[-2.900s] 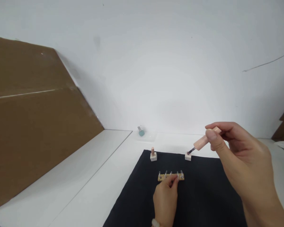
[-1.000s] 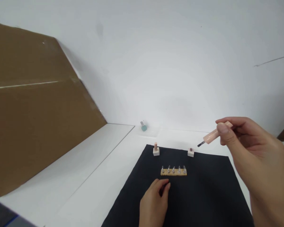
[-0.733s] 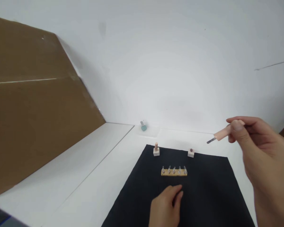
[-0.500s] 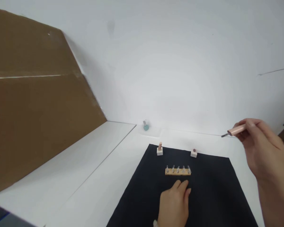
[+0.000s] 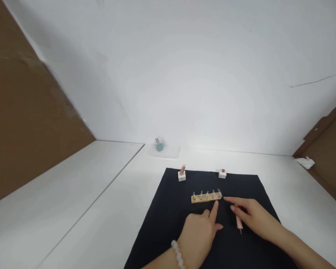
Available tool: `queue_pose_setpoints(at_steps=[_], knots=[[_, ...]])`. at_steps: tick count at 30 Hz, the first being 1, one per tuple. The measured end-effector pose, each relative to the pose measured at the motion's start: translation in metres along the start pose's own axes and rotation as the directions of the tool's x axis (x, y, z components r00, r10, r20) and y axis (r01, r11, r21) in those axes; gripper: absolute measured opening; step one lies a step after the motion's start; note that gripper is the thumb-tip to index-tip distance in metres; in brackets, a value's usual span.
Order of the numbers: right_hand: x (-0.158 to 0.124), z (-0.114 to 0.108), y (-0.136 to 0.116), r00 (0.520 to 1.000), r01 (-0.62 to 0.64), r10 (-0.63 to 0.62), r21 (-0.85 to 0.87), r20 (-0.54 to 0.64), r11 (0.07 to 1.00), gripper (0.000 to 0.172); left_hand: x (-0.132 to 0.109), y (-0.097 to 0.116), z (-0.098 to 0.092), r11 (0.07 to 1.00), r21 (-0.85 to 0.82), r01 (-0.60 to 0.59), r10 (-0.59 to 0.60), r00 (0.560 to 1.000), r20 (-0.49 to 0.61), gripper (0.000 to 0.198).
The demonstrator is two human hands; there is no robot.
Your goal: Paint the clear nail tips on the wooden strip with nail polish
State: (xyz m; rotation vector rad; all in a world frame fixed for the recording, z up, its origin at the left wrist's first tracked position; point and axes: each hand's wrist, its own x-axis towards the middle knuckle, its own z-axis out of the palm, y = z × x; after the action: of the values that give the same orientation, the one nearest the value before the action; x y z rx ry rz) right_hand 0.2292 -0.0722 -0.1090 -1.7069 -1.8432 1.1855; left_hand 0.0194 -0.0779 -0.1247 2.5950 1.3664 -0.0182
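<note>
A small wooden strip (image 5: pixel 206 198) carrying several clear nail tips lies on a black mat (image 5: pixel 170 224). My left hand (image 5: pixel 200 233) rests on the mat just in front of it, index finger stretched out and touching the strip's front edge. My right hand (image 5: pixel 253 216) lies low on the mat to the right, fingers closed round a pink nail-polish brush (image 5: pixel 239 222) whose bristles point toward me. Its index fingertip reaches the strip's right end. An open white polish bottle (image 5: pixel 222 173) stands at the mat's far edge, and a capped pink-topped bottle (image 5: pixel 182 174) stands to its left.
A teal bottle (image 5: pixel 159 146) sits by the white wall at the back of the white table (image 5: pixel 100 209). Brown cardboard panels stand at the left (image 5: pixel 22 123) and far right (image 5: pixel 327 149). A crumpled tissue (image 5: pixel 305 162) lies beside the right panel.
My right hand came down from mid-air to the mat with the brush, now beside the strip. My left hand slid forward and touches the strip. The view shifted right.
</note>
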Motion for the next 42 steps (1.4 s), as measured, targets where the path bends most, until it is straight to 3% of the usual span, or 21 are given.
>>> queue_pose_setpoints(at_steps=[3,6,16,27,37,42], knots=[[-0.005,0.008,-0.011,0.998,0.058,-0.059,-0.217,0.004,0.974,0.050,0.003,-0.001,-0.004,1.000,-0.027,-0.002,0.002,1.000,0.016,0.063],[-0.005,0.010,-0.016,0.999,0.052,-0.052,-0.308,0.009,0.950,0.052,0.005,-0.003,-0.005,0.999,-0.050,0.003,-0.002,1.000,0.025,0.064],[0.003,0.008,-0.021,0.999,0.043,-0.039,-0.331,0.017,0.943,0.051,0.011,-0.015,-0.005,0.985,-0.172,-0.032,0.040,0.998,0.044,0.065],[0.003,0.019,0.000,0.992,0.103,-0.123,-0.467,-0.012,0.878,0.051,0.010,-0.019,-0.002,0.974,-0.219,-0.053,0.061,0.998,0.031,0.062],[0.005,0.021,-0.010,0.986,0.133,-0.164,-0.616,0.005,0.776,0.051,0.012,-0.021,0.002,0.972,-0.225,-0.063,0.069,0.997,0.021,0.064],[0.006,0.020,-0.010,0.991,0.116,-0.136,-0.605,0.014,0.788,0.052,0.012,-0.021,0.002,0.976,-0.209,-0.059,0.067,0.997,0.029,0.062]])
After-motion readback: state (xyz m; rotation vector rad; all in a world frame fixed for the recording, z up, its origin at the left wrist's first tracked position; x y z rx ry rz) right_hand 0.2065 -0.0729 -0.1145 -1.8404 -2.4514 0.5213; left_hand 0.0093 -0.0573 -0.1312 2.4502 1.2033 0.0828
